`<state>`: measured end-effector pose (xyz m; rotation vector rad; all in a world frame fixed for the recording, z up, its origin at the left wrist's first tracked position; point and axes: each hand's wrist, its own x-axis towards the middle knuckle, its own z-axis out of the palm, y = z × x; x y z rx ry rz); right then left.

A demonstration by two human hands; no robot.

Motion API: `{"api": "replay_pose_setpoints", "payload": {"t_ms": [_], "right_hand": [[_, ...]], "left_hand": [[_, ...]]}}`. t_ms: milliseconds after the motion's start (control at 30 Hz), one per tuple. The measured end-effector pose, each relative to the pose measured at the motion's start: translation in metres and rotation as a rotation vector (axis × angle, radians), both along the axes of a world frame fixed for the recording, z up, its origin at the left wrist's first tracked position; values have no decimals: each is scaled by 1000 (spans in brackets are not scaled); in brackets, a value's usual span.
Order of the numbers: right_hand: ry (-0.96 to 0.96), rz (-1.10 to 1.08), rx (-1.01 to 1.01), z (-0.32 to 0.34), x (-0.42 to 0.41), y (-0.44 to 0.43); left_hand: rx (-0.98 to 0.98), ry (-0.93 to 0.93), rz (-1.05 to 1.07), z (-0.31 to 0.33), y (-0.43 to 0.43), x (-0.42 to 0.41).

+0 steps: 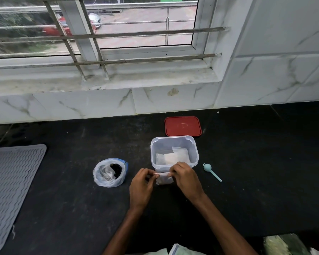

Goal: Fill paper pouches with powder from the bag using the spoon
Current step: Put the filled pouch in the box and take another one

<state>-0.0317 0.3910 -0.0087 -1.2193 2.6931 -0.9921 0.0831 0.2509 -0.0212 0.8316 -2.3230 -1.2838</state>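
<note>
- The left hand [141, 186] and the right hand [185, 178] are each pinching one end of the top edge of a small white paper pouch [163, 179], holding it just in front of a clear plastic tub [174, 153].
- More white pouches [171, 157] are lying inside that tub.
- A crumpled clear plastic bag of dark powder [110, 172] is sitting open left of the hands.
- A pale blue plastic spoon [211, 172] is lying on the black countertop [256, 162], right of the tub.
- A flat red lid [182, 126] is lying behind the tub.
</note>
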Motion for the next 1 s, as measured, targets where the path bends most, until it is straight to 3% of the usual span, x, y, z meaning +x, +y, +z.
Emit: {"api": "replay_pose_setpoints", "payload": {"t_ms": [333,900,1000], "right_hand": [[9,-10,45,1,-3,5],[234,-176,100,16,-18,-2],[190,-197,70,28,-35,-11]], "left_hand": [[-79,-121,-45,2,-6,-5],[-151,11,-1,22,-14,-18],[-156,29,39,27,-18,-19]]}}
